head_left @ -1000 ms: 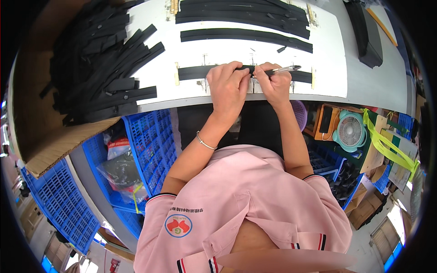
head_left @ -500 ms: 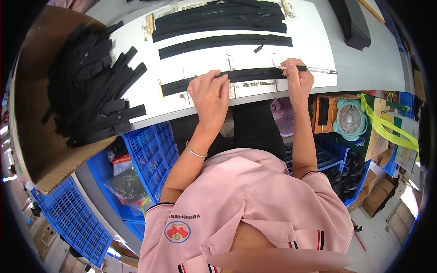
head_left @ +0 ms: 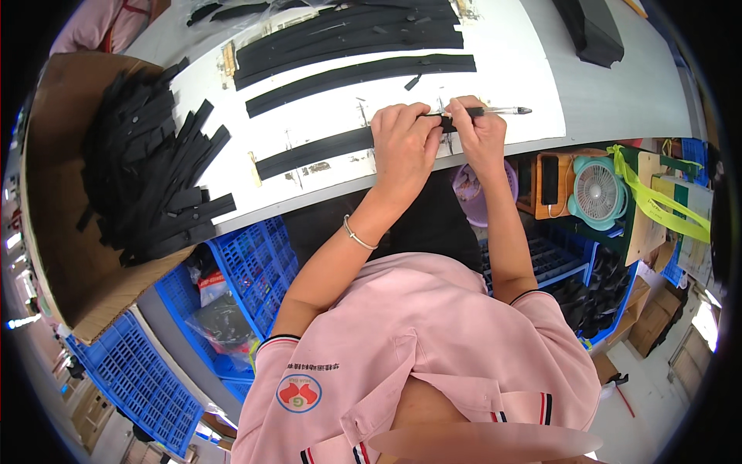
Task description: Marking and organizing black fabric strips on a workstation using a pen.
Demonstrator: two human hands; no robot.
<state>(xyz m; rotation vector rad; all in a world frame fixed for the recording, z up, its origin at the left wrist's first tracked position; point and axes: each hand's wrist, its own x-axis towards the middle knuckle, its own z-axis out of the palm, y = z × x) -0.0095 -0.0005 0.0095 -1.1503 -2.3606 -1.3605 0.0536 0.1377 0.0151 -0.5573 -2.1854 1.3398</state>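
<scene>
A long black strip (head_left: pixel 317 151) lies on a white board (head_left: pixel 510 69) at the table's near edge. My left hand (head_left: pixel 402 143) is curled over the strip's right end and holds it down. My right hand (head_left: pixel 478 133) is close beside it, touching the same end of the strip. It grips a silver pen (head_left: pixel 506 111) whose tip points right. The part of the strip under both hands is hidden.
More black strips (head_left: pixel 355 73) lie farther back on the board, with a stack (head_left: pixel 348 35) behind them. An open cardboard box (head_left: pixel 62 255) at left holds a pile of black strips (head_left: pixel 147 178). Blue crates (head_left: pixel 259 259), a purple tub (head_left: pixel 470 185) and a small fan (head_left: pixel 597 192) sit below the table.
My left hand has slid right along the strip and my right hand has come back left, so the two hands now meet at the strip's right end.
</scene>
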